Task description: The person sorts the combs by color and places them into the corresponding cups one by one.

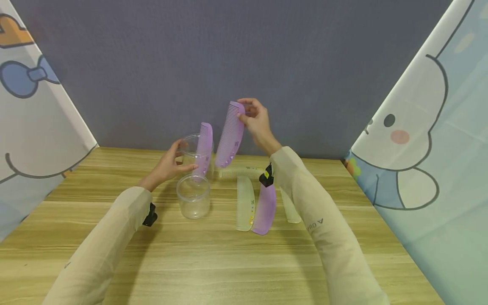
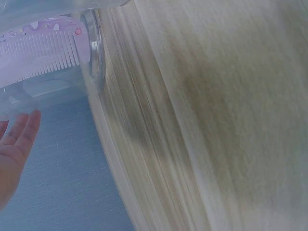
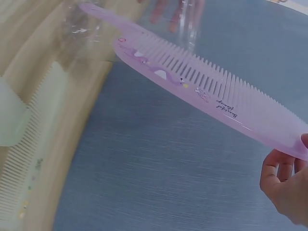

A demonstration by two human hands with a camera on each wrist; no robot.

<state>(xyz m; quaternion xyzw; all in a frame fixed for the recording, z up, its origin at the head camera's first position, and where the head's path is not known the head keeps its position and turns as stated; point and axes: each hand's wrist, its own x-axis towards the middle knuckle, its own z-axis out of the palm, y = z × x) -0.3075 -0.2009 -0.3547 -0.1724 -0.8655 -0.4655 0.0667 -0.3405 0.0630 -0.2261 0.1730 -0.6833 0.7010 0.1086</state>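
Observation:
A purple comb (image 1: 231, 135) hangs tilted above the table, its upper end pinched by my right hand (image 1: 259, 123). In the right wrist view, the teeth and printed flamingo pattern of this comb (image 3: 192, 84) show. My left hand (image 1: 166, 167) holds a clear plastic jar (image 1: 188, 160) from the side, thumb in front and fingers behind. Another purple comb (image 1: 206, 137) stands upright inside that jar, its end above the rim. The left wrist view shows the comb (image 2: 41, 50) through the jar wall, with fingertips against the wall.
A second clear jar (image 1: 193, 205) stands in front. To its right lie a pale green comb (image 1: 245, 203), a purple comb (image 1: 265, 209), a green comb (image 1: 289, 207) partly under the right arm, and another green comb (image 1: 242, 171) crosswise. A grey panel (image 1: 244, 63) rises behind the table.

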